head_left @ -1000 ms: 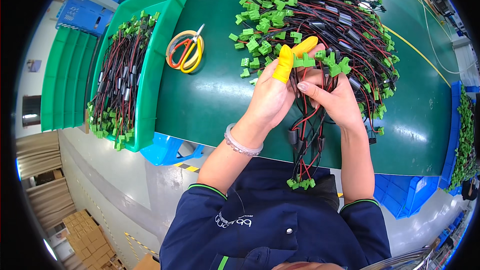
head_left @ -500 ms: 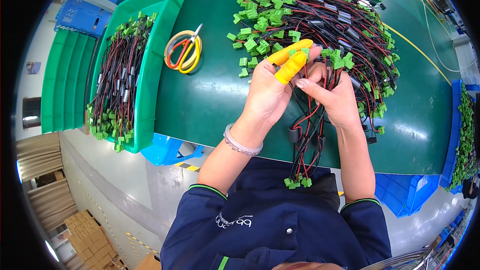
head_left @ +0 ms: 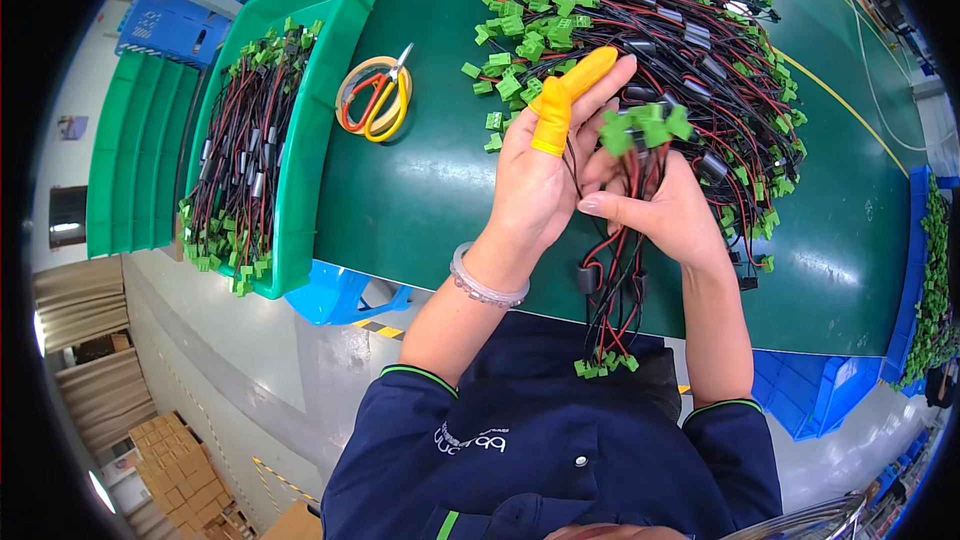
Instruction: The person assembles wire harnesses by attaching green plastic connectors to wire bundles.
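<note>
My right hand [head_left: 682,215] is closed around a small bundle of red and black wire harnesses [head_left: 618,260]. Blurred green connectors [head_left: 648,128] stick up above its fingers; the lower ends, also with green connectors, hang over the table edge. Beside the bundle, my left hand [head_left: 532,180] has its palm turned up and its index finger stretched out. Yellow finger cots cover its thumb and index finger. A thin dark wire runs close to its fingers, and some of those are hidden behind the bundle. Just beyond both hands lies a large pile of similar harnesses [head_left: 690,65].
On the green table [head_left: 420,210], scissors [head_left: 384,105] with red and yellow handles lie over a tape roll [head_left: 346,100]. A green bin [head_left: 303,180] of harnesses stands at the left. Blue bins [head_left: 905,280] flank the right edge.
My left thumb and index finger have moved apart from the connectors. The right hand has tilted the bundle's upper connectors leftward, and they are blurred by motion.
</note>
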`<move>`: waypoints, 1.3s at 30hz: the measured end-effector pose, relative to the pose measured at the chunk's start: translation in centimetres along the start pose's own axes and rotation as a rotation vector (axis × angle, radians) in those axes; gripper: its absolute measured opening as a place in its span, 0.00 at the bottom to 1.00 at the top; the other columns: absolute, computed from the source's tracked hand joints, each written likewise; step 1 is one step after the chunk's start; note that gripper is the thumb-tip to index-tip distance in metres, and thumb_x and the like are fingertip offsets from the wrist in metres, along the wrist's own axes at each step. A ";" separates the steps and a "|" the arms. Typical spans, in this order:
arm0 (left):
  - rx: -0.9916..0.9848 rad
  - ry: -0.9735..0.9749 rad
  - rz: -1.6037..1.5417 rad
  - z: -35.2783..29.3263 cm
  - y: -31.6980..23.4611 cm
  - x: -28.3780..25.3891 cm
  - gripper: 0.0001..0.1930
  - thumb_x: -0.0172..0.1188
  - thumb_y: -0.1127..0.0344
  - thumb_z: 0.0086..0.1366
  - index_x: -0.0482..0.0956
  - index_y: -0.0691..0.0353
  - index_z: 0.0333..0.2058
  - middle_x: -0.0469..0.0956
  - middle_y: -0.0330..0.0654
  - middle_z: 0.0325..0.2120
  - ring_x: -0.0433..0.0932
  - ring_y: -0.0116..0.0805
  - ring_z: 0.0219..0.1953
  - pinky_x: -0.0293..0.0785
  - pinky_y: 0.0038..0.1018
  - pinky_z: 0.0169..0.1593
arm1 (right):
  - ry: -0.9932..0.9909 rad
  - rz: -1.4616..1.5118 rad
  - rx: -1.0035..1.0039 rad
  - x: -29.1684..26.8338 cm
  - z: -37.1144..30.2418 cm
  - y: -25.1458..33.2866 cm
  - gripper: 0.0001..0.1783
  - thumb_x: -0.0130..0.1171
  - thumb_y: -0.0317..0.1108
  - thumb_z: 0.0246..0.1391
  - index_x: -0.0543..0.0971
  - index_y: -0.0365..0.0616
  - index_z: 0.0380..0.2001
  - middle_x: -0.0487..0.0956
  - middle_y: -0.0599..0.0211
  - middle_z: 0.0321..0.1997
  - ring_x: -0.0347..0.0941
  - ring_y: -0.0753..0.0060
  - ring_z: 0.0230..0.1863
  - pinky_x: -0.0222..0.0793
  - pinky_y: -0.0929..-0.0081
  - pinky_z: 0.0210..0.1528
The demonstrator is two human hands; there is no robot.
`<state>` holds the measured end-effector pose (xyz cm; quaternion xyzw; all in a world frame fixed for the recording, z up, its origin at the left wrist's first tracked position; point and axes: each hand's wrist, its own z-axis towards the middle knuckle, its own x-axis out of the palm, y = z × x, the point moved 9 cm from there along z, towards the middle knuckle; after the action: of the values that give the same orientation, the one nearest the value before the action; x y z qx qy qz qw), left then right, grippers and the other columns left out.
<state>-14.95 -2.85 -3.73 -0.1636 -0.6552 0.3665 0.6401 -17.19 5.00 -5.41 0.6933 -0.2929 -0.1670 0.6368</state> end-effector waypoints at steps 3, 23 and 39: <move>0.069 0.039 0.080 0.0 -0.6 0.4 0.30 0.35 0.48 0.66 0.56 0.68 0.56 0.60 0.54 0.55 0.67 0.38 0.50 0.66 0.29 0.52 | -0.003 0.069 -0.061 0.4 -0.1 0.7 0.15 0.66 0.24 0.38 0.73 0.36 0.31 0.76 0.67 0.27 0.69 0.84 0.24 0.66 0.83 0.26; 0.089 -0.167 0.264 0.0 -1.0 -3.1 0.14 0.51 0.63 0.63 0.76 0.71 0.30 0.75 0.55 0.39 0.74 0.38 0.44 0.68 0.32 0.50 | -0.077 0.356 0.036 -1.5 -0.3 -0.2 0.09 0.59 0.29 0.46 0.74 0.36 0.30 0.78 0.59 0.28 0.65 0.84 0.18 0.59 0.87 0.20; 0.195 -0.014 0.272 0.0 -1.7 -0.9 0.11 0.57 0.65 0.58 0.78 0.67 0.36 0.69 0.51 0.49 0.73 0.32 0.44 0.67 0.28 0.50 | -0.191 0.123 -0.040 -1.6 -0.3 -0.1 0.11 0.66 0.28 0.39 0.74 0.40 0.26 0.73 0.74 0.20 0.63 0.86 0.17 0.56 0.87 0.18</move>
<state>-14.39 -4.57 -3.19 -0.1854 -0.5929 0.5127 0.5927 -18.22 6.26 -5.66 0.6422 -0.3908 -0.1987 0.6288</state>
